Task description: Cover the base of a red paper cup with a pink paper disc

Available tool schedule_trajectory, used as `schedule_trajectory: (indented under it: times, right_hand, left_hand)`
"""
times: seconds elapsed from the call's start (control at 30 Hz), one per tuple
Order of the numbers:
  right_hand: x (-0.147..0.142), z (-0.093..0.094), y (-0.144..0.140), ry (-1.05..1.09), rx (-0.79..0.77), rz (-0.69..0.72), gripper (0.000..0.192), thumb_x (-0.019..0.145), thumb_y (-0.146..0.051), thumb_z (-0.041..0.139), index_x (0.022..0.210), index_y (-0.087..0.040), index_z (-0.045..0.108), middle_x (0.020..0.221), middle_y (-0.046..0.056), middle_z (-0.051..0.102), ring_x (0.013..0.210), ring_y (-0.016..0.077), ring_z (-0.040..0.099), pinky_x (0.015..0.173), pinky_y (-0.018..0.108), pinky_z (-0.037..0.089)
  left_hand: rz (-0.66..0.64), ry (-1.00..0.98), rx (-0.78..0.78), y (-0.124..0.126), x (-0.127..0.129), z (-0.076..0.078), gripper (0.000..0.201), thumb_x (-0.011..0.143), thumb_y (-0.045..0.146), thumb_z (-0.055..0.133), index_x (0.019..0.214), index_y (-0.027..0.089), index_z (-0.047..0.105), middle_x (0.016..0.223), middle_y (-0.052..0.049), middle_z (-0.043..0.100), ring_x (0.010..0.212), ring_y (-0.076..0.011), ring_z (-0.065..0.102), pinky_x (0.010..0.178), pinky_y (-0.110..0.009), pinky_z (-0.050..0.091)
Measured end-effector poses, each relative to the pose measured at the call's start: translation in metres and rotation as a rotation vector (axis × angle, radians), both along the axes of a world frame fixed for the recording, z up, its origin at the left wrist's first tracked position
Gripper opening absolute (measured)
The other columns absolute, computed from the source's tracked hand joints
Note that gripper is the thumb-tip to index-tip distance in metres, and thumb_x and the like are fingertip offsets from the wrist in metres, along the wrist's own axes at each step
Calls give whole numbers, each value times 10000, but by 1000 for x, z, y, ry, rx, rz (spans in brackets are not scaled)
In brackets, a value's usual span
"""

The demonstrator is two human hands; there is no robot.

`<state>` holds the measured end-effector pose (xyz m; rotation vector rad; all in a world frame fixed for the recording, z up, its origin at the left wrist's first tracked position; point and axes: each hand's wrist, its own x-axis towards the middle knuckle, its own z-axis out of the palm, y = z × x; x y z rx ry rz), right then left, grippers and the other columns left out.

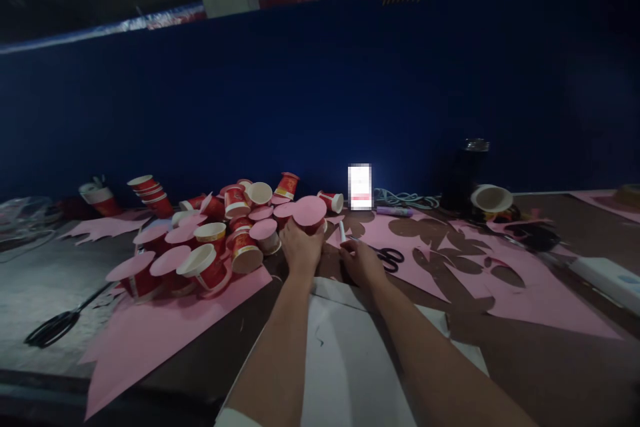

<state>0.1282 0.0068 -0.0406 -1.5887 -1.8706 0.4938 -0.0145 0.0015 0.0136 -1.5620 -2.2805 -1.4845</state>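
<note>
The left hand [301, 247] grips a red paper cup [314, 223] covered by a round pink paper disc [309, 211]. The right hand [361, 261] holds closed a small white stick [343, 232]. On the left, a heap of red paper cups [220, 240] lies, some open and empty.

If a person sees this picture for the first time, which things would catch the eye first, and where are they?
First comes the heap of red paper cups left of centre, many capped with pink paper circles. In the middle, the left hand holds one such capped cup, and the right hand holds a small white stick. To the right lies a pink paper sheet with round holes, with black scissors on it.
</note>
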Motion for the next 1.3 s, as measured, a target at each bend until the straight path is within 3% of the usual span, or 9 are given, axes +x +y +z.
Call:
schedule_trajectory:
  times: [0.13, 0.3, 0.53, 0.67, 0.8, 0.9, 1.0, 1.17, 1.3]
  right_hand:
    - [0, 2, -2, -15, 33, 12, 253, 850, -324, 477, 987, -228, 666, 1040, 56, 676, 906, 193, 616, 755, 272, 409]
    - [1, 3, -1, 27, 5, 28, 264, 848, -313, 485, 1020, -231, 668, 1050, 58, 676, 912, 190, 618, 759, 265, 409]
    - [1, 3, 0, 51, 32, 51, 267, 860, -291, 469, 1008, -198, 671, 1043, 75, 679, 921, 188, 617, 804, 263, 421]
    - [1, 2, -1, 31, 52, 62, 256, 867, -270, 449, 974, -208, 674, 1017, 63, 686, 920, 180, 620, 815, 254, 416]
    - [1, 2, 0, 10, 64, 64, 264, 875, -297, 443, 969, -202, 670, 1001, 64, 689, 920, 187, 620, 811, 262, 415]
    - [1, 2, -1, 3, 70, 74, 269, 875, -295, 434, 968, -203, 669, 996, 65, 690, 910, 190, 621, 794, 265, 416]
    - [2, 4, -2, 8, 64, 68, 271, 872, -297, 438, 974, -203, 670, 1010, 66, 689, 904, 191, 621, 790, 267, 416]
    - [3, 5, 0, 36, 67, 86, 272, 874, -285, 435, 985, -211, 671, 1019, 58, 687, 911, 185, 618, 791, 260, 417]
    - [1, 3, 2, 35, 67, 73, 258, 866, -281, 453, 967, -204, 677, 1001, 63, 692, 914, 189, 622, 809, 263, 421]
  left_hand:
    - [212, 81, -7, -1, -30, 28, 710, 661, 526, 675, 1178, 69, 504, 1253, -234, 527, 1234, -354, 436, 1023, -474, 333]
    - [327, 155, -140, -5, -82, 57, 720, 649, 565, 674, 1130, 56, 503, 1231, -249, 526, 1189, -385, 453, 989, -487, 354]
    - [337, 177, -247, -1, -120, 50, 580, 646, 510, 695, 1043, 126, 519, 1176, -224, 569, 1143, -395, 494, 920, -501, 397]
    - [346, 180, -286, 2, -120, 39, 627, 676, 455, 679, 1147, 89, 487, 1184, -247, 573, 1151, -379, 515, 936, -471, 405]
    - [304, 146, -231, 3, -118, 33, 776, 707, 387, 676, 1322, 50, 344, 1223, -250, 562, 1151, -358, 534, 928, -435, 420]
    - [284, 94, -205, -1, -116, 30, 883, 708, 349, 686, 1393, 23, 235, 1269, -271, 524, 1187, -351, 510, 937, -425, 423]
    - [285, 117, -169, -13, -110, 33, 882, 704, 352, 684, 1384, -7, 251, 1298, -295, 474, 1241, -360, 448, 985, -446, 390]
    - [267, 225, 69, -46, -79, 48, 549, 757, 320, 610, 1250, 125, 469, 1228, -173, 518, 1247, -317, 399, 1031, -463, 347]
    - [-63, 311, 303, -58, -31, 45, 332, 783, 231, 567, 1110, 171, 555, 1090, -97, 581, 1113, -247, 482, 1008, -416, 377]
